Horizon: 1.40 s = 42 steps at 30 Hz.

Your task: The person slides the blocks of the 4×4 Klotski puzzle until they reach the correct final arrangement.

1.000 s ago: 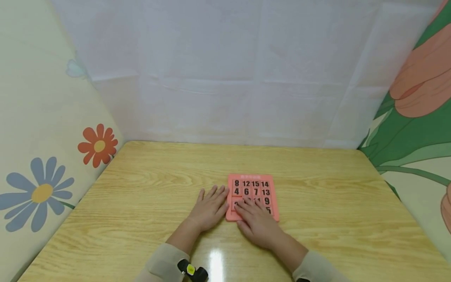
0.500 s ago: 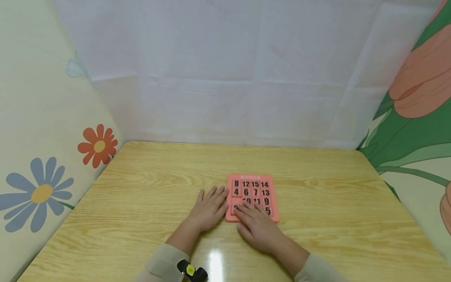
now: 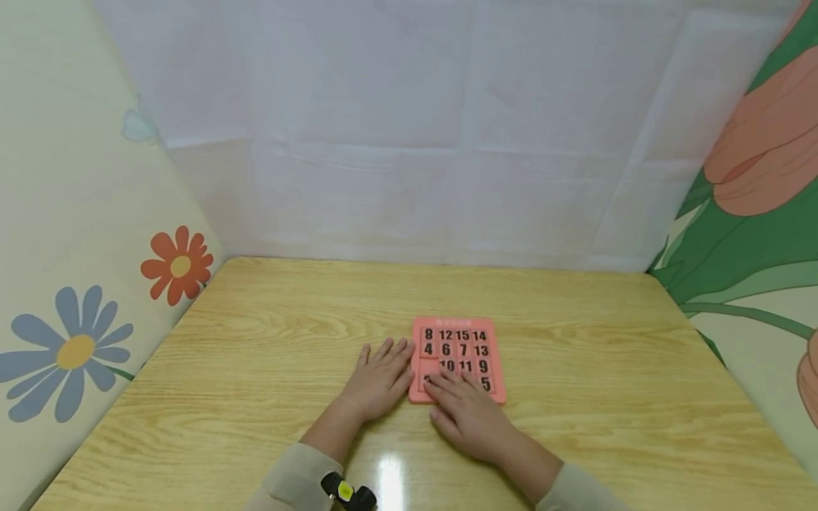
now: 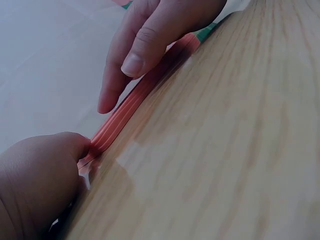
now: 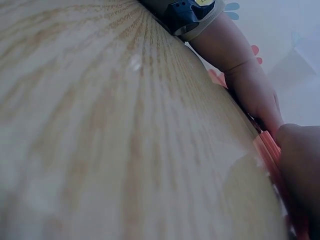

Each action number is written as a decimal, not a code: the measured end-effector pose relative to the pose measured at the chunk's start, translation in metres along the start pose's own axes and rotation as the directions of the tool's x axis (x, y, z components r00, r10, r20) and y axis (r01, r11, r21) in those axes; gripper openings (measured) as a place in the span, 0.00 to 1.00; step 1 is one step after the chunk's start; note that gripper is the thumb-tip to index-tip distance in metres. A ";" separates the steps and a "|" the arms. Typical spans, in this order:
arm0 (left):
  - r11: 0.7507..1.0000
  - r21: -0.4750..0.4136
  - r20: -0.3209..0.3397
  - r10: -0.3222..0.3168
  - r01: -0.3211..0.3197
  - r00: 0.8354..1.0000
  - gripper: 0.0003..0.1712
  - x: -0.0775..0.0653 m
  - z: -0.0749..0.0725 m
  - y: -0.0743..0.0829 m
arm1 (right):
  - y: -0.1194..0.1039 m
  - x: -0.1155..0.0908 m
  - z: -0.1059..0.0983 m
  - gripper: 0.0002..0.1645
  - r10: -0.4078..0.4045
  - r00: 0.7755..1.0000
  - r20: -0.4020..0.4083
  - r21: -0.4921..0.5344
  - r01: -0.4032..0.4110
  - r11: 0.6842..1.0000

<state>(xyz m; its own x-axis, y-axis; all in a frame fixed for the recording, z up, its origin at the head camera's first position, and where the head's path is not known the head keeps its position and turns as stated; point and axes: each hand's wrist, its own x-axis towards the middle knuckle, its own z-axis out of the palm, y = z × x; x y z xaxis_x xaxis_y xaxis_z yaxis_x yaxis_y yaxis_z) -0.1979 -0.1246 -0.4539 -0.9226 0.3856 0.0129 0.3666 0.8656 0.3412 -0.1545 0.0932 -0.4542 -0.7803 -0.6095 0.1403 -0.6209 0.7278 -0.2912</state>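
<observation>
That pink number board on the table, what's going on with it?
A person is working a pink sliding number puzzle lying flat on a wooden table. The left hand rests flat on the table against the puzzle's left edge. The right hand lies over the bottom rows, fingers on the tiles there. The tiles are out of order: 8, 12, 15, 14 run across the top row.
</observation>
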 end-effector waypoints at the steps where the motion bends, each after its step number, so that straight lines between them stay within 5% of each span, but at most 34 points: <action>1: 1.000 0.001 0.000 0.001 -0.001 1.000 0.32 0.000 0.000 0.000 | 0.000 0.000 0.000 0.29 0.000 1.000 -0.004 0.006 0.000 1.000; 16: 1.000 -0.009 -0.005 0.001 -0.001 1.000 0.32 0.000 0.001 -0.001 | 0.017 0.024 -0.006 0.30 0.100 0.994 -0.043 0.012 -0.099 0.995; 42: 1.000 -0.005 0.005 -0.001 0.001 1.000 0.31 0.000 0.001 0.000 | 0.027 0.038 -0.007 0.32 0.047 0.996 0.075 -0.082 -0.041 0.996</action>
<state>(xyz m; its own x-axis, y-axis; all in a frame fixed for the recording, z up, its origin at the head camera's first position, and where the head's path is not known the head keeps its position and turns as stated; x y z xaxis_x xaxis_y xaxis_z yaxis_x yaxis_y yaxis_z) -0.1976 -0.1243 -0.4549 -0.9222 0.3866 0.0083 0.3655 0.8643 0.3456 -0.2019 0.0921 -0.4497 -0.8007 -0.5966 0.0554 -0.5927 0.7753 -0.2181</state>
